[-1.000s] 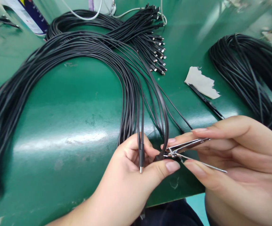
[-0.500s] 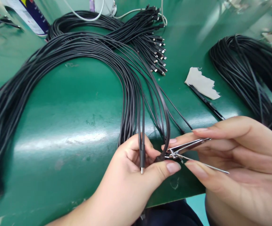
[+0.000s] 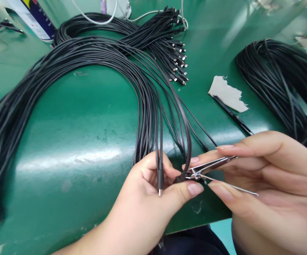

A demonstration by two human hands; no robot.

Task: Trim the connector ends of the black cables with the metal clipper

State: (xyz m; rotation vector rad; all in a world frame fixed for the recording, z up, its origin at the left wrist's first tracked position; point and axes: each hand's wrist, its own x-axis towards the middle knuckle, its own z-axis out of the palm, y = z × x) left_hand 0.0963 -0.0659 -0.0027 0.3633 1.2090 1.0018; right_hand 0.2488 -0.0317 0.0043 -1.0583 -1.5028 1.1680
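My left hand (image 3: 153,194) is closed around the end of a black cable (image 3: 187,141), pinching it between thumb and forefinger. Another cable end with a metal plug (image 3: 160,179) hangs over the same hand, beside the thumb. In my right hand (image 3: 265,180) is a silver nail clipper (image 3: 214,164), its lever spread away from the body. The clipper's jaws meet the cable at my left fingertips; whether they bite into it I cannot tell. From the left hand a bundle of black cables (image 3: 95,55) arches back and away to the left.
Several cable plugs (image 3: 178,65) lie at the back centre. A coil of black cable (image 3: 281,81) sits on the right, near a torn piece of paper (image 3: 227,94) and a black pen-like stick (image 3: 234,117). At the back left stands a spray can (image 3: 38,21) on the green table (image 3: 84,113).
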